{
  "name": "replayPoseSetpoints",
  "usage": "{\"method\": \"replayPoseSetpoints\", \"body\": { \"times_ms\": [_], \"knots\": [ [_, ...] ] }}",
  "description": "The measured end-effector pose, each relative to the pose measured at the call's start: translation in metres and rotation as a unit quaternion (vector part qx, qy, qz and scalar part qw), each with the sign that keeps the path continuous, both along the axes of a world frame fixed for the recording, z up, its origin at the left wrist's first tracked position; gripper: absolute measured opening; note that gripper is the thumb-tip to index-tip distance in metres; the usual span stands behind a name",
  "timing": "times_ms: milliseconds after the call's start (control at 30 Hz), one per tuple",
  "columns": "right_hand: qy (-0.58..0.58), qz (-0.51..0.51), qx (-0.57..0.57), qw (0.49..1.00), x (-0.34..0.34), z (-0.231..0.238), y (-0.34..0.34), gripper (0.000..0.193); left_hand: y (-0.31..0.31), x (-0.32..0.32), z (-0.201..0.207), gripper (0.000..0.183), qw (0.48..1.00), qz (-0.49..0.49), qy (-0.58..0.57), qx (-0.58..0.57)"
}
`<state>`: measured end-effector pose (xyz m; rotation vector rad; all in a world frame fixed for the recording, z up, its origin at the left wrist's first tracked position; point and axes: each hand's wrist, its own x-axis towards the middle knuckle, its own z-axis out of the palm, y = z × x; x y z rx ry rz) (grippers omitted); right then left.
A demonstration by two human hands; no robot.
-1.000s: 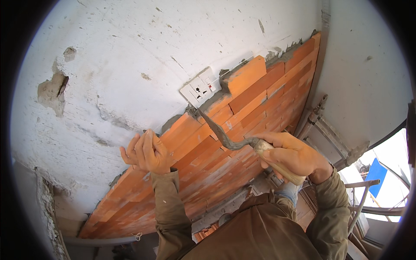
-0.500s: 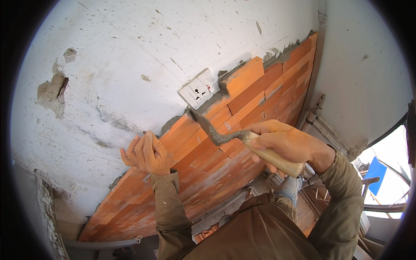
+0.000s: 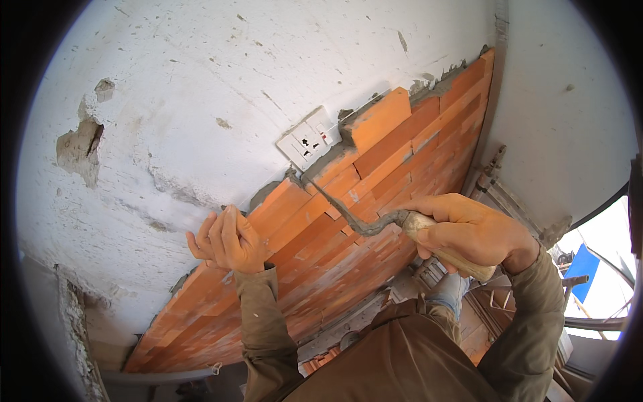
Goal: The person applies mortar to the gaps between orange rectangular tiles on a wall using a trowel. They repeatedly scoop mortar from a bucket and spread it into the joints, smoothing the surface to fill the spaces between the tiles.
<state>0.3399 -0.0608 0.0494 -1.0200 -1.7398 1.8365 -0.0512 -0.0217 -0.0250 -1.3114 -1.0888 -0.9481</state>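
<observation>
My right hand [image 3: 475, 231] is wrapped around the wooden handle of a trowel [image 3: 368, 228] caked in grey mortar. The trowel's thin blade slants up to the left, its tip near a mortar-lined gap in the top edge of the orange brick wall [image 3: 375, 201], just below a white socket plate [image 3: 307, 141]. At the left, my left hand [image 3: 231, 241] is raised by the wall's top edge. Its fingers are loosely bent and a little apart, and nothing shows in them. Whether its fingertips touch the white plastered wall [image 3: 201, 100] is hard to tell.
One orange brick [image 3: 380, 120] stands higher than its neighbours, right of the socket plate. A thin pale string runs along there. The plaster has a broken hole [image 3: 82, 144] at far left. Metal bars [image 3: 502, 201] stand at the right, a blue panel [image 3: 581, 271] beyond them.
My right hand has moved right and slightly down, drawing the trowel away from the mortar below the socket plate. The blade now appears edge-on. My left hand has barely moved.
</observation>
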Motion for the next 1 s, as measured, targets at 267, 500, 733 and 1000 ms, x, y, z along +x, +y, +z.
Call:
{"method": "replayPoseSetpoints", "body": {
  "times_ms": [267,500,733,1000],
  "knots": [
    [0.05,0.004,-0.057,0.997,-0.004,-0.011,0.019,0.043,0.001,0.004,0.003,0.006,1.0,-0.002,0.001,-0.006],
    [0.081,0.037,-0.086,0.992,-0.018,-0.017,0.017,0.043,0.001,0.002,0.002,0.011,1.0,0.011,-0.001,-0.006],
    [0.1,-0.014,-0.08,0.992,-0.009,-0.021,-0.006,0.053,0.0,-0.001,-0.001,0.014,1.0,0.007,-0.005,-0.003],
    [0.072,-0.053,-0.076,0.993,-0.019,-0.04,-0.017,0.055,0.0,0.002,0.001,0.018,0.999,-0.026,-0.019,-0.004]
  ]
}}
